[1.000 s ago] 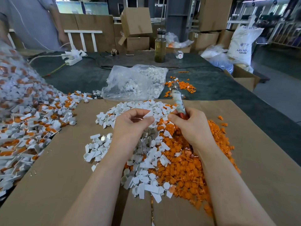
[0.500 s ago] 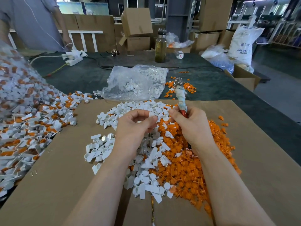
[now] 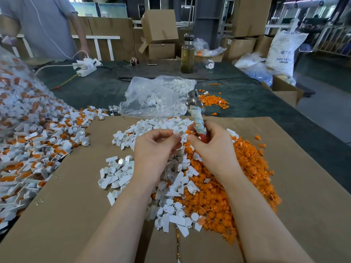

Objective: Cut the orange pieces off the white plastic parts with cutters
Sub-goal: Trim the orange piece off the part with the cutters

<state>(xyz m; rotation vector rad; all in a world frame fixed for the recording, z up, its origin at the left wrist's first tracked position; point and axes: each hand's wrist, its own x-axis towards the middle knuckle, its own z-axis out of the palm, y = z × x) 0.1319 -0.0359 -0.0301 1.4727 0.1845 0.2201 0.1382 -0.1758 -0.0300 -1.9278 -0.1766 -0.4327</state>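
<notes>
My left hand (image 3: 154,149) pinches a small white plastic part (image 3: 179,133) between thumb and fingertips above the piles. My right hand (image 3: 212,149) grips the cutters (image 3: 197,114) by their tape-wrapped red handles, metal jaws pointing up and away. Its thumb and forefinger also touch the white part. Below my hands lies a pile of cut white parts (image 3: 171,186) and, to its right, a heap of orange pieces (image 3: 228,186). A large heap of uncut white-and-orange parts (image 3: 32,141) fills the left side.
Everything sits on a brown cardboard sheet (image 3: 66,205) over a dark green table (image 3: 256,103). A clear bag of white parts (image 3: 152,99) lies beyond. A bottle (image 3: 187,54), a power strip (image 3: 85,66), boxes and another person (image 3: 43,25) stand at the back.
Both hands have risen slightly and drawn closer together around the white part. The cutters have tilted more upright. The person at the back has shifted toward the power strip.
</notes>
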